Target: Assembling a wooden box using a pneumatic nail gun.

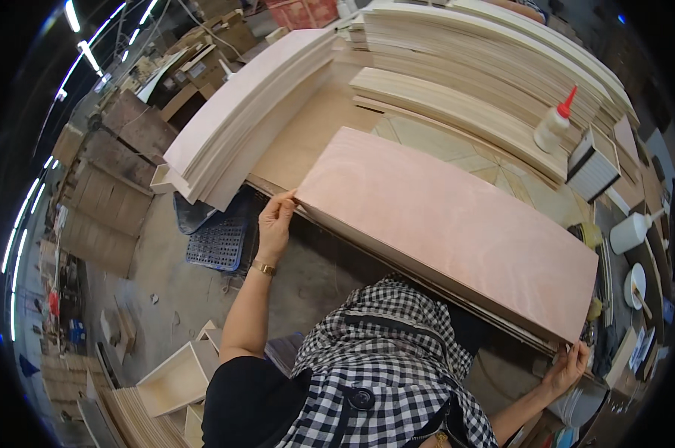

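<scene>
A long, shallow wooden box point(449, 224) with a pinkish plywood face upward lies slantwise across the workbench in front of me. At its near left corner, my left hand point(276, 224) is closed, thumb and fingers pinching the edge. My right hand point(567, 371) pinches the near right corner in the same way, low by the bench edge. The box's underside and inside are hidden. Beyond it, pale wooden strips point(457, 112) lie stacked, and a glue bottle point(552, 128) with a red nozzle stands on them.
Pinkish plywood panels point(251, 97) are piled at the bench's left end. Under it sits a blue plastic crate point(218, 243). On the right are a white bottle point(630, 233) and a white bowl point(635, 286) with a brush. Open wooden boxes point(177, 377) lie at lower left.
</scene>
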Demonstrator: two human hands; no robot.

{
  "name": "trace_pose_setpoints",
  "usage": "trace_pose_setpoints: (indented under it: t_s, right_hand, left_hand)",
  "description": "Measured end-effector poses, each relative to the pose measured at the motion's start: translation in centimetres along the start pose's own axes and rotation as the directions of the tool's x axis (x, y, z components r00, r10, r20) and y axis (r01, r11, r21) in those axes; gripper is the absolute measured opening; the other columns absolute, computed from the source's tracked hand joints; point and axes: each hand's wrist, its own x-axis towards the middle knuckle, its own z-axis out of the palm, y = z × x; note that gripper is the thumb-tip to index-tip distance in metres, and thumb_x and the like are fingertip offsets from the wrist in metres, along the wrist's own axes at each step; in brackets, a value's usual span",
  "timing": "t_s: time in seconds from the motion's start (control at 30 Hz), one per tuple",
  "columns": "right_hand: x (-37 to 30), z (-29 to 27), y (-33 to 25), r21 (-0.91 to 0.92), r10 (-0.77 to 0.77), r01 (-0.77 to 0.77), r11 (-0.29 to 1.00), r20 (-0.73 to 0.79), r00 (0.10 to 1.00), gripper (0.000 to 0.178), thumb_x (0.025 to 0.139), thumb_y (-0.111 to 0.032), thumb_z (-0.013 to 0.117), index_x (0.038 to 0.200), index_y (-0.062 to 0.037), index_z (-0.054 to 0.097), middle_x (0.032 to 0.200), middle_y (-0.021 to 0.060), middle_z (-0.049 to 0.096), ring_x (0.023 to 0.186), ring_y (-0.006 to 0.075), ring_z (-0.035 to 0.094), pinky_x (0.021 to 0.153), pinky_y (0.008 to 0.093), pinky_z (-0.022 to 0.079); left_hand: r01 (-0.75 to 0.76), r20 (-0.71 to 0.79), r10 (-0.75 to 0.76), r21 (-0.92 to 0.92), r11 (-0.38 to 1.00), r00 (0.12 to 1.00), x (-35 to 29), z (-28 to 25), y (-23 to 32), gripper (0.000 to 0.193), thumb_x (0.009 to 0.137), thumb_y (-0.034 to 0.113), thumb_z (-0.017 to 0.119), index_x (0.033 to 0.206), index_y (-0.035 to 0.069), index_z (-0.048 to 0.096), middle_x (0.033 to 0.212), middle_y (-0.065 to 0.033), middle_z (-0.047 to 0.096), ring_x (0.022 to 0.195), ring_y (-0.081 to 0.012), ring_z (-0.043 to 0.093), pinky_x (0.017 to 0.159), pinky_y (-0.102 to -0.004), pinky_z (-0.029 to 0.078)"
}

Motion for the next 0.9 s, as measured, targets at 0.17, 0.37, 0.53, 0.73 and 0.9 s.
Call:
trace_pose_setpoints:
  t_s: [0.17, 0.37, 0.53, 0.73, 0.9]
  right_hand:
    - [0.4, 0.0, -0.7, -0.01, -0.008, 0.009, 1.0, 0.054, 0.998, 0.004, 0.096, -0.003, 0.055, 0.094, -0.0041, 0.057, 0.087, -0.0004, 0.047, 0.083, 0.0083, 0.051, 0.08, 0.0269, 0.049]
    - [0.4, -0.6, -0.3, -0.018, -0.02, 0.021, 1.0, 0.021, 1.0, 0.006, 0.096, -0.003, 0.053, 0.092, -0.0048, 0.056, 0.084, -0.0018, 0.042, 0.078, 0.0075, 0.044, 0.076, 0.0237, 0.043]
    - [0.7, -1.8, 0.4, -0.051, -0.019, 0.019, 0.999, -0.011, 1.0, 0.002, 0.095, -0.004, 0.056, 0.095, -0.0041, 0.058, 0.085, -0.0017, 0.045, 0.078, 0.0078, 0.043, 0.071, 0.023, 0.037]
    - [0.3, -1.0, -0.2, -0.079, -0.028, 0.027, 0.997, -0.011, 1.0, 0.012, 0.09, -0.008, 0.064, 0.101, -0.0026, 0.06, 0.096, 0.0047, 0.057, 0.09, 0.0152, 0.057, 0.082, 0.031, 0.051]
    - [-1.4, 1.4, -1.4, -0.116, 0.028, -0.044, 0.992, -0.139, 0.99, 0.009, 0.081, -0.001, 0.07, 0.088, -0.003, 0.065, 0.088, 0.0035, 0.062, 0.079, 0.012, 0.058, 0.071, 0.0276, 0.049]
  left_hand:
    - [0.07, -0.008, -0.071, -0.067, 0.995, 0.997, 0.7, -1.0, 1.7, 0.031, 0.099, 0.022, 0.057, 0.117, -0.002, 0.062, 0.099, -0.0076, 0.068, 0.095, -0.0149, 0.064, 0.089, -0.028, 0.049]
    - [-0.131, -0.086, 0.161, 0.287, 0.949, 0.983, 1.3, 0.2, 6.0, 0.02, 0.097, 0.011, 0.057, 0.112, -0.001, 0.063, 0.101, -0.0111, 0.067, 0.096, -0.0205, 0.063, 0.085, -0.0306, 0.05]
    - [-0.716, 0.389, 0.609, 0.486, 0.501, 0.691, -0.8, 6.4, 10.7, 0.015, 0.078, 0.003, 0.067, 0.093, 0.003, 0.065, 0.095, -0.0132, 0.065, 0.089, -0.0327, 0.063, 0.079, -0.0428, 0.05]
    - [-0.951, 0.587, 0.78, -0.048, 0.304, 0.219, -6.4, 19.4, 14.5, 0.029, 0.084, 0.011, 0.063, 0.111, 0.002, 0.066, 0.123, -0.0132, 0.06, 0.116, -0.0262, 0.058, 0.101, -0.0401, 0.047]
    - [-0.795, 0.748, 0.569, -0.093, 0.6, 0.342, -7.1, 24.5, 14.7, 0.047, 0.081, 0.018, 0.073, 0.12, -0.004, 0.059, 0.125, -0.0185, 0.061, 0.119, -0.0349, 0.057, 0.1, -0.048, 0.045]
